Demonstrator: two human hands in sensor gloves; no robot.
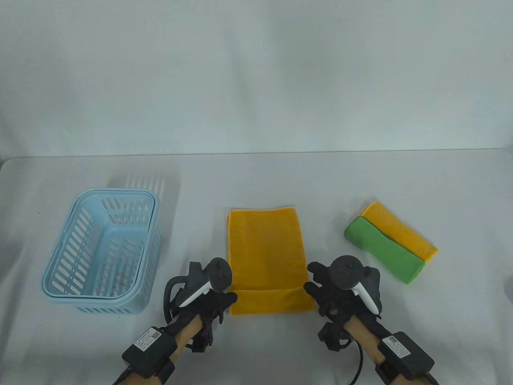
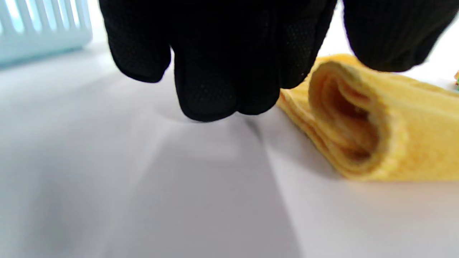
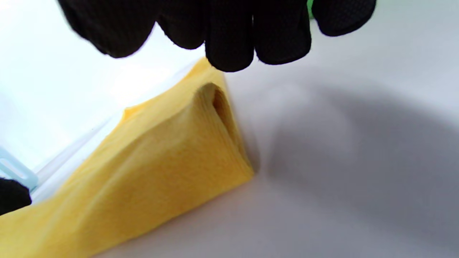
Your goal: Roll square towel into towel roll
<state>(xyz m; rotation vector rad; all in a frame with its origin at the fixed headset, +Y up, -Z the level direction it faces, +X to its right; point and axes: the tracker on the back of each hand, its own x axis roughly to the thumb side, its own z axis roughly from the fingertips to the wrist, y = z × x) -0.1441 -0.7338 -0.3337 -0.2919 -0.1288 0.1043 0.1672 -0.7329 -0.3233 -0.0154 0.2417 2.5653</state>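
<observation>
Hands beside towel corners, fingers relaxed

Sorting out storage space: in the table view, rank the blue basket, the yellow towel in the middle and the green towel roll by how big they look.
1. Pale blue slotted plastic basket, largest.
2. Yellow folded cloth towel.
3. Green cloth towel roll, smallest.

High frontal table view; both wrist views close on towel ends.
</observation>
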